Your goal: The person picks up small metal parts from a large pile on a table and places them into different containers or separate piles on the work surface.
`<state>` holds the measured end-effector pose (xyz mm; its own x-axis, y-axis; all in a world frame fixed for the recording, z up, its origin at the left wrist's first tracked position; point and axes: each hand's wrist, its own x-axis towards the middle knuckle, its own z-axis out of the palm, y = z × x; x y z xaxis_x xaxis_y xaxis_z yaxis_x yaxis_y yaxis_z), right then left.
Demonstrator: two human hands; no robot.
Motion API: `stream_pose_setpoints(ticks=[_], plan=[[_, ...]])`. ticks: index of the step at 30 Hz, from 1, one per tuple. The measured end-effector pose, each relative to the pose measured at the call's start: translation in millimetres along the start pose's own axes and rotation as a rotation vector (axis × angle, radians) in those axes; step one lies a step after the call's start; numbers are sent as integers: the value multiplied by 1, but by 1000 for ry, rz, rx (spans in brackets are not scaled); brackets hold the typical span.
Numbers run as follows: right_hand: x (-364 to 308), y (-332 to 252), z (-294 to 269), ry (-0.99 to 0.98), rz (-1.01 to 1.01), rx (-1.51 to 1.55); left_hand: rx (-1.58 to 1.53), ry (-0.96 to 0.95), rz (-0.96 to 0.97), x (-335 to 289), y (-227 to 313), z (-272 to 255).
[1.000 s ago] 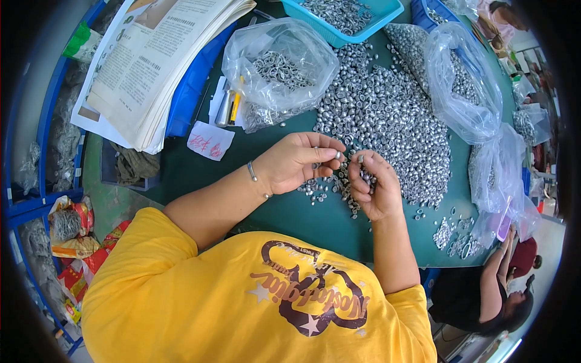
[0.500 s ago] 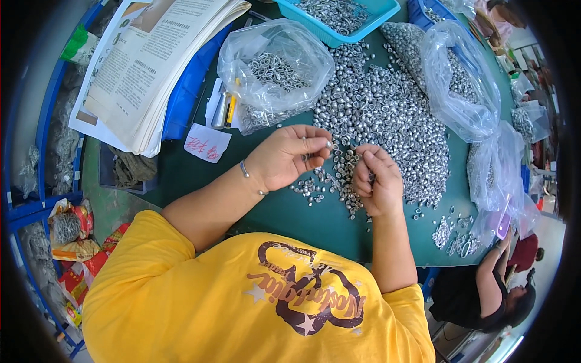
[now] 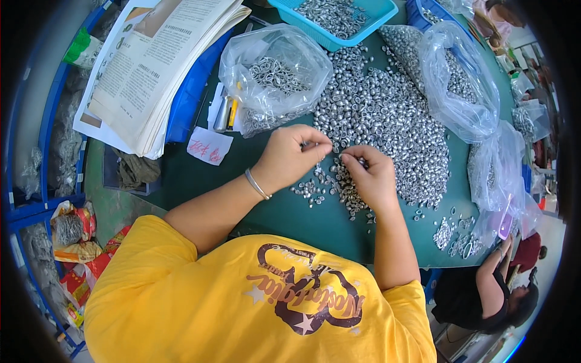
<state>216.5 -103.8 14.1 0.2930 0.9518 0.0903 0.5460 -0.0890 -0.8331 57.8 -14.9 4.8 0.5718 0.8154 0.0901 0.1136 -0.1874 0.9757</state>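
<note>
Metal rings (image 3: pixel 387 121) lie heaped on the green surface (image 3: pixel 254 181). At the heap's near edge, the left hand (image 3: pixel 289 158) pinches one small ring in a narrow grip; the right hand (image 3: pixel 370 178), just beside it, pinches another. A clear bag (image 3: pixel 275 75) sits left of the heap.

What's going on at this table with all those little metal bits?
A person in a yellow shirt is working at a green table over a big heap of small silvery metal rings. The left hand pinches a small piece between its fingertips, and the right hand picks at the near edge of the heap. Clear plastic bags of rings, a turquoise basket of more rings and a stack of open magazines lie around.
</note>
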Motion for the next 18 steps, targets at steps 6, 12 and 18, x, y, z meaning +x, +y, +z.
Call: stream_pose_setpoints(ticks=[6, 12, 18], plan=[[-19, 12, -32, -96, 455, 1388, 552, -149, 329, 12, -7, 19], [-34, 20, -39, -146, 480, 1724, 590, -149, 395, 21, -8, 22], [-37, 18, -32, -27, 507, 1691, -1227, -508, -741, 16, 13, 17]])
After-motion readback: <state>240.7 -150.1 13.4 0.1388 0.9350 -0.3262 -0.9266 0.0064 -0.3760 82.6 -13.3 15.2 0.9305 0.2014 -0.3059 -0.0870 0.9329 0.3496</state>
